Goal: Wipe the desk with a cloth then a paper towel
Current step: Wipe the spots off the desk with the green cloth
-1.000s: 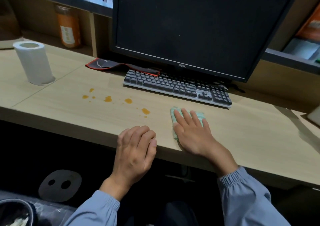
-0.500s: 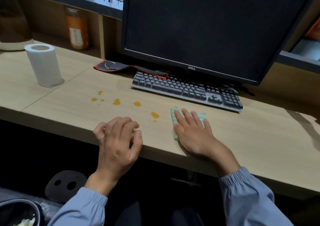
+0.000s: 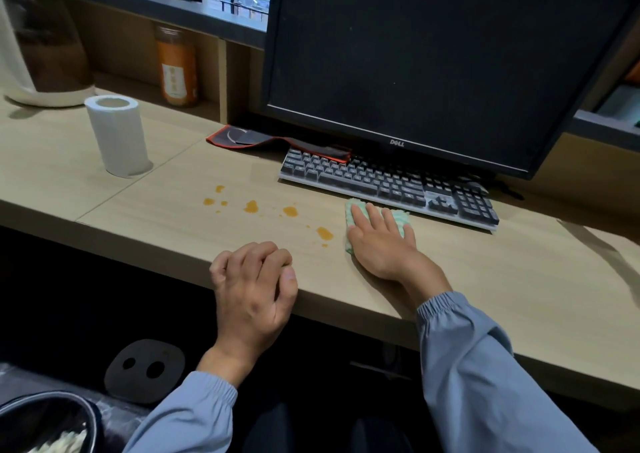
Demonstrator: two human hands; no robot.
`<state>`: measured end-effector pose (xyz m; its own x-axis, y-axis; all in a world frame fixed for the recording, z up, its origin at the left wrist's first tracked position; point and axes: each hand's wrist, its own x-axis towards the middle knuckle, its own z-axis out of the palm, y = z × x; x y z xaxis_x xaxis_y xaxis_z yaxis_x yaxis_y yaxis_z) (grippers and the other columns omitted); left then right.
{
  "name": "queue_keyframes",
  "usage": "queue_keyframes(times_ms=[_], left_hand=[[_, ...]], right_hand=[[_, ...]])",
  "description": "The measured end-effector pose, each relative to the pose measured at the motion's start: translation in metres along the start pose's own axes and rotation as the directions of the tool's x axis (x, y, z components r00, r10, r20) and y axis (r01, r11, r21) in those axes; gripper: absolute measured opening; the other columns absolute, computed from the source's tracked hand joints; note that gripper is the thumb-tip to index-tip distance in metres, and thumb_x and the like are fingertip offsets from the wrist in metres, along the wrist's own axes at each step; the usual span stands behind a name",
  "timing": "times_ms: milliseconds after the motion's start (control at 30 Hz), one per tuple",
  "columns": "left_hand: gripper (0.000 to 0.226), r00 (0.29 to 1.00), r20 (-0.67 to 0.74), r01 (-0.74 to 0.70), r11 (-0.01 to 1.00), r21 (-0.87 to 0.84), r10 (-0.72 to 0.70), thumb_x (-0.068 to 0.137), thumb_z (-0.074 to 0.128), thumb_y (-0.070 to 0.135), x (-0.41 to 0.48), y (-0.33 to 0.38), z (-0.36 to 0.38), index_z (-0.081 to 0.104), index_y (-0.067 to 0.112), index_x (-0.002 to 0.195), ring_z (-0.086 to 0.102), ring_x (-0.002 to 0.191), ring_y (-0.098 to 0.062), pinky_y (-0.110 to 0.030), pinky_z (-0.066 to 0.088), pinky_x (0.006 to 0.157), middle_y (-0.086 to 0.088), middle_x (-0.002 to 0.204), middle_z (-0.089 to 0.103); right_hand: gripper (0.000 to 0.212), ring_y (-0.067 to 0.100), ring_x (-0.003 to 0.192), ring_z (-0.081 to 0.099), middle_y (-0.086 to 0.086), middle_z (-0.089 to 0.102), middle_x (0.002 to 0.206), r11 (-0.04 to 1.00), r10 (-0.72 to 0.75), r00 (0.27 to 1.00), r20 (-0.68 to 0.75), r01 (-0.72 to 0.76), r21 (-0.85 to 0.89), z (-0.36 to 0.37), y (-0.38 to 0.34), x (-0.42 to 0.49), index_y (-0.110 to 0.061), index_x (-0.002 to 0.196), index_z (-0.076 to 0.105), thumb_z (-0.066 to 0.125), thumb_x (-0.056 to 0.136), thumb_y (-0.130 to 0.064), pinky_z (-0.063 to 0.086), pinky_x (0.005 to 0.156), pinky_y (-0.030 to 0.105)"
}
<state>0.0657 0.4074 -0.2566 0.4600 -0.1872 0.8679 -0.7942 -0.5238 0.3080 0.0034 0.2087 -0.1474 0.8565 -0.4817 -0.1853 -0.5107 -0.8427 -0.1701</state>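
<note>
Cloth (image 3: 400, 217), pale green, folded, under flat open-fingered right hand (image 3: 381, 248), left hand (image 3: 254, 289) loosely curled, empty

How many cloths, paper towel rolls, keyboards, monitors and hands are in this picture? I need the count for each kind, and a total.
Cloth: 1
Paper towel roll: 1
Keyboard: 1
Monitor: 1
Hands: 2 (left hand, right hand)
Total: 6
</note>
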Motion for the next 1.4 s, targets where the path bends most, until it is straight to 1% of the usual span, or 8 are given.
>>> queue_keyframes(times_ms=[200,400,567,900,1167,1233,1333,1400], left_hand=[[0.033,0.999,0.034,-0.023,1.000,-0.015,0.024,0.102,0.048,0.031,-0.004,-0.003,-0.010,0.076,0.012,0.104,0.058,0.109,-0.026,-0.043,0.032,0.104,-0.006,0.111,0.070],[0.032,0.998,0.034,-0.042,0.998,-0.043,0.043,0.103,0.050,0.028,-0.007,-0.003,-0.013,0.077,0.012,0.109,0.059,0.110,-0.026,-0.042,0.035,0.105,-0.006,0.115,0.070],[0.032,0.997,0.033,-0.063,0.996,-0.063,0.066,0.103,0.049,0.027,-0.007,-0.006,-0.014,0.077,0.012,0.111,0.058,0.111,-0.023,-0.039,0.035,0.105,-0.005,0.115,0.071],[0.035,0.991,0.041,-0.124,0.990,-0.063,0.126,0.103,0.047,0.028,-0.008,-0.016,-0.011,0.078,0.013,0.112,0.058,0.109,-0.022,-0.036,0.035,0.103,-0.005,0.116,0.072],[0.041,0.991,0.058,-0.110,0.988,-0.104,0.117,0.108,0.042,0.030,-0.007,-0.017,-0.012,0.078,0.010,0.113,0.057,0.111,-0.022,-0.034,0.034,0.105,-0.007,0.117,0.072],[0.038,0.993,0.055,-0.095,0.986,-0.139,0.103,0.107,0.043,0.028,-0.008,-0.019,-0.015,0.075,0.009,0.114,0.059,0.112,-0.023,-0.034,0.035,0.107,-0.009,0.117,0.072],[0.022,0.997,0.009,-0.073,0.971,-0.226,0.077,0.100,0.051,0.018,-0.007,-0.024,-0.022,0.062,0.009,0.117,0.059,0.111,-0.028,-0.029,0.036,0.110,-0.015,0.113,0.069],[0.025,0.998,-0.016,-0.062,0.963,-0.260,0.060,0.091,0.053,0.009,-0.006,-0.029,-0.027,0.059,0.008,0.115,0.058,0.111,-0.030,-0.027,0.033,0.113,-0.017,0.111,0.067]], right_hand=[[0.057,0.017,0.153,-0.024,-0.010,-0.021,0.168,0.997,-0.070,0.998,0.003,0.070,-0.029,0.018,-0.012,-0.051,-0.039,0.160,-0.013,0.005,0.106,-0.047,-0.013,0.123,0.051],[0.057,0.017,0.151,-0.029,-0.010,-0.025,0.166,0.996,-0.064,0.998,0.001,0.064,-0.069,0.028,-0.026,-0.080,-0.038,0.158,-0.018,0.003,0.106,-0.046,-0.014,0.123,0.051],[0.057,0.017,0.152,-0.027,-0.010,-0.024,0.167,0.998,-0.048,0.998,0.034,0.049,-0.043,0.022,-0.031,-0.056,-0.039,0.159,-0.016,0.004,0.106,-0.046,-0.014,0.123,0.051],[0.059,0.021,0.155,-0.020,-0.004,-0.017,0.170,1.000,-0.006,1.000,0.012,0.007,-0.001,0.005,-0.048,0.026,-0.034,0.162,-0.008,0.007,0.106,-0.044,-0.012,0.122,0.055],[0.059,0.021,0.155,-0.021,-0.004,-0.017,0.170,0.999,-0.033,0.999,0.004,0.033,-0.014,0.007,-0.054,0.022,-0.034,0.161,-0.009,0.006,0.106,-0.044,-0.012,0.122,0.056],[0.058,0.021,0.154,-0.022,-0.005,-0.018,0.169,0.998,-0.054,0.998,0.013,0.054,-0.022,0.011,-0.057,0.008,-0.035,0.161,-0.011,0.006,0.106,-0.045,-0.012,0.123,0.055],[0.058,0.020,0.153,-0.024,-0.007,-0.022,0.168,0.996,-0.082,0.997,0.012,0.082,-0.039,0.022,-0.065,-0.022,-0.037,0.160,-0.014,0.005,0.106,-0.046,-0.013,0.123,0.054],[0.058,0.019,0.152,-0.027,-0.007,-0.024,0.167,0.993,-0.102,0.995,0.007,0.103,-0.052,0.028,-0.070,-0.042,-0.037,0.159,-0.016,0.004,0.106,-0.046,-0.013,0.123,0.053]])
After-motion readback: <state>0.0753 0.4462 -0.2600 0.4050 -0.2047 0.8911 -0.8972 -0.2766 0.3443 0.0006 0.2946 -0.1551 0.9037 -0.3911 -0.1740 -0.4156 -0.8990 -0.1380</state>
